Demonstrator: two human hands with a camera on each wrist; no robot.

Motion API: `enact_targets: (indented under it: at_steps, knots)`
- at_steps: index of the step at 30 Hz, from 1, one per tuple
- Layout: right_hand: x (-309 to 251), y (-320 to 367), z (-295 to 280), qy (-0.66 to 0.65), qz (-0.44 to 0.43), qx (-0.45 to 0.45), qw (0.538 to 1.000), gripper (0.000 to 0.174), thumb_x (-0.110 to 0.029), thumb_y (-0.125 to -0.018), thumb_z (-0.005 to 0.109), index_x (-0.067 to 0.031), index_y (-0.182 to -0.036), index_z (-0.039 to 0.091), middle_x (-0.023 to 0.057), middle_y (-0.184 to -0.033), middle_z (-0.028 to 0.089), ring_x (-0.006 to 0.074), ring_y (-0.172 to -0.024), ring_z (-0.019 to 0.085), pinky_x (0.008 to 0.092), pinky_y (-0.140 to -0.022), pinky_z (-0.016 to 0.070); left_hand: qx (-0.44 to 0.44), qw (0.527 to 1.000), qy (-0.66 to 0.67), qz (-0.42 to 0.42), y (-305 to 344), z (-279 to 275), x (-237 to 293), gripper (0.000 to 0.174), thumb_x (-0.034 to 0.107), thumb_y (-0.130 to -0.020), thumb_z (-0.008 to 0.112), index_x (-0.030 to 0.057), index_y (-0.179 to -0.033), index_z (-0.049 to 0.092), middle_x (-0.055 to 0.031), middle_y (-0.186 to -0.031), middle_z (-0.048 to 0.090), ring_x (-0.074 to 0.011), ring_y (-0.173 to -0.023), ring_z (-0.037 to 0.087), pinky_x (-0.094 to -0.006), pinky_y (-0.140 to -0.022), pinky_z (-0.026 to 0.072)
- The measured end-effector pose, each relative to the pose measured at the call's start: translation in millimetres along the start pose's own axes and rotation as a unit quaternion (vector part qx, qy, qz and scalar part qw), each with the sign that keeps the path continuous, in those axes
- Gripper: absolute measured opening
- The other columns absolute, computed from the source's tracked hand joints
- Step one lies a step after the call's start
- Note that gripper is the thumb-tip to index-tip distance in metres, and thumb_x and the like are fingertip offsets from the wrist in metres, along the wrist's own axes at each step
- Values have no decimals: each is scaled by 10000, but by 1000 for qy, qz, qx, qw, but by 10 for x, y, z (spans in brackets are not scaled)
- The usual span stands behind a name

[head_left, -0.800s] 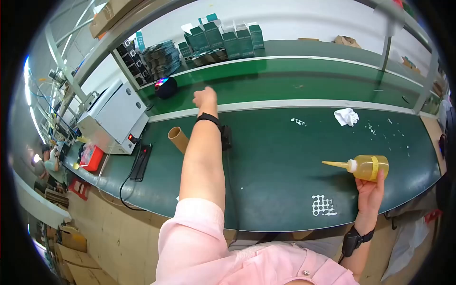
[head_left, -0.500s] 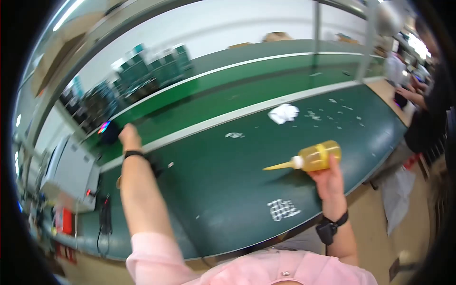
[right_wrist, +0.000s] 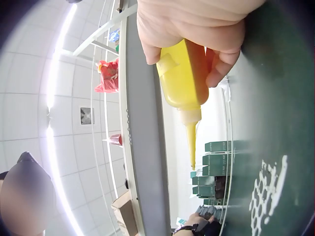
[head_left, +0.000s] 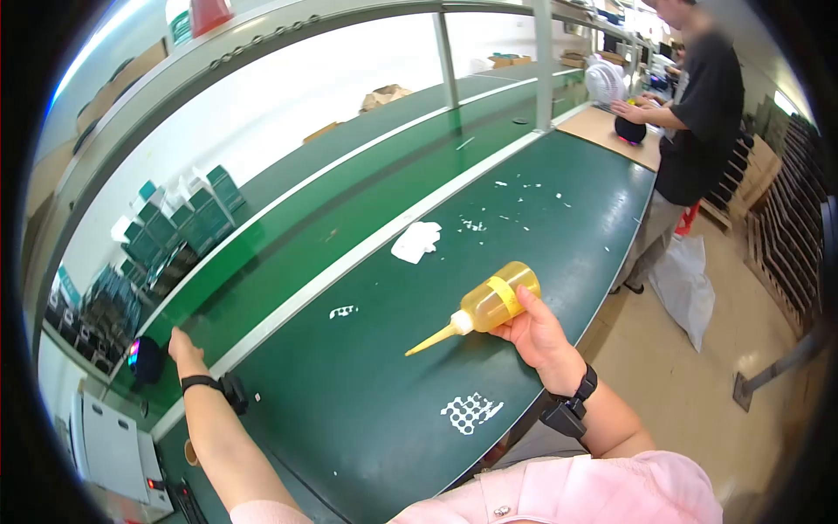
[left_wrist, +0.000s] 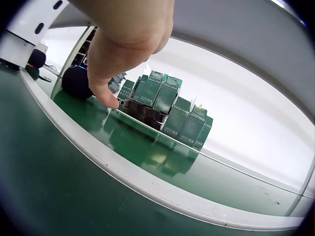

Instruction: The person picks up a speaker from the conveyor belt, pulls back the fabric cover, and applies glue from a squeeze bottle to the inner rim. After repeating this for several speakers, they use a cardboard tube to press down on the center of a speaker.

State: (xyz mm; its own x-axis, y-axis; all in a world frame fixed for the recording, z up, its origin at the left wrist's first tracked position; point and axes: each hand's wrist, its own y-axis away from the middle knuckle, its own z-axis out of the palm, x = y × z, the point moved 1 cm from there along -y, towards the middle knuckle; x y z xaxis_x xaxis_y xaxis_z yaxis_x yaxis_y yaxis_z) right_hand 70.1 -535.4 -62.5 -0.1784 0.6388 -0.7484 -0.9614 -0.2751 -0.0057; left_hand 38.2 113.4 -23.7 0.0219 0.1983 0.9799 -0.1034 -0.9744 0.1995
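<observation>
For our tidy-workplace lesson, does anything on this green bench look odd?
A holed white patch near the bench's front edge and white flecks farther off look like stray residue; a crumpled white wad lies loose.

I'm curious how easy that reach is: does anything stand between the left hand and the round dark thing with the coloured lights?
Nothing visible stands between the left hand and the round dark device. They are right beside each other; whether they touch, I can't tell.
</observation>
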Motion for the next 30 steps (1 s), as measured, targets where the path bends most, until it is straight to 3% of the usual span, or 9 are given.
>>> enact_targets:
  at_steps: [4, 7, 9, 11, 12, 13, 17, 23, 30]
  knots:
    - [-16, 5, -11, -5, 10, -5, 1000, 461, -409, -894, 523, -129, -1248, 427, 85, -1179, 542, 226, -1078, 545, 425, -887, 465, 68, 997, -9, 19, -172, 78, 27, 454, 319, -840, 539, 0, -1163, 543, -126, -1102, 581, -320, -953, 593, -527, -846, 439]
    - [14, 22, -15, -48, 3, 6, 999, 490, -422, -896, 512, -112, -1268, 440, 96, -1236, 524, 253, -1158, 490, 476, -971, 387, -120, 984, 118, 50, -677, 20, -127, 294, 299, -833, 536, 67, -996, 612, -81, -898, 617, -251, -764, 609, -382, -616, 494]
    - [40, -2, -71, -68, -4, -7, 998, 489, -429, -900, 498, -125, -1277, 432, 98, -1245, 519, 268, -1172, 476, 484, -987, 368, -111, 989, 18, 94, -216, -133, -28, 319, 349, -791, 569, 73, -940, 628, -81, -799, 588, -224, -683, 552, -385, -564, 441]
    - [60, -30, -150, -86, -10, -2, 996, 478, -420, -912, 471, -131, -1290, 423, 99, -1279, 493, 277, -1182, 463, 476, -987, 364, 99, 973, -175, 116, -55, -125, 155, 381, 292, -749, 544, 19, -999, 632, -146, -922, 645, -275, -817, 605, -404, -733, 475]
    - [56, -44, -202, -81, -12, -27, 996, 469, -409, -916, 466, -134, -1293, 422, 94, -1281, 492, 274, -1175, 468, 460, -975, 374, 71, 916, -353, 175, 33, -181, 236, 455, 265, -736, 550, -51, -1061, 575, -234, -1180, 528, -361, -1102, 518, -416, -920, 432]
    - [47, -53, -187, -81, -13, -3, 997, 467, -409, -918, 464, -134, -1293, 423, 87, -1280, 495, 264, -1172, 472, 438, -956, 391, 159, 936, -289, 123, 376, -185, 354, 540, 280, -752, 542, -65, -1164, 485, -247, -1230, 472, -394, -1137, 466, -426, -967, 388]
    - [17, -61, -129, -49, -26, 28, 998, 417, -379, -918, 492, -147, -1261, 444, 64, -1237, 522, 217, -1088, 538, 340, -749, 527, 153, 929, -321, 101, 246, -275, 322, 509, 214, -781, 527, -24, -1220, 430, -227, -1290, 395, -375, -1174, 426, -437, -977, 387]
    - [-3, -64, -61, -30, -47, 37, 998, 428, -365, -926, 481, -130, -1277, 414, 86, -1249, 502, 230, -1076, 550, 337, -723, 555, 180, 928, -315, 81, -6, -445, 347, 528, 224, -763, 567, -11, -1216, 433, -222, -1273, 407, -359, -1167, 433, -418, -967, 403]
    - [-24, -95, -224, -29, -41, -2, 999, 432, -369, -946, 436, -114, -1293, 403, 100, -1288, 471, 243, -1153, 495, 365, -806, 518, 215, 927, -304, 41, -416, -566, 404, 821, 385, -584, 762, 24, -1241, 427, -213, -1270, 430, -334, -1179, 430, -382, -989, 388]
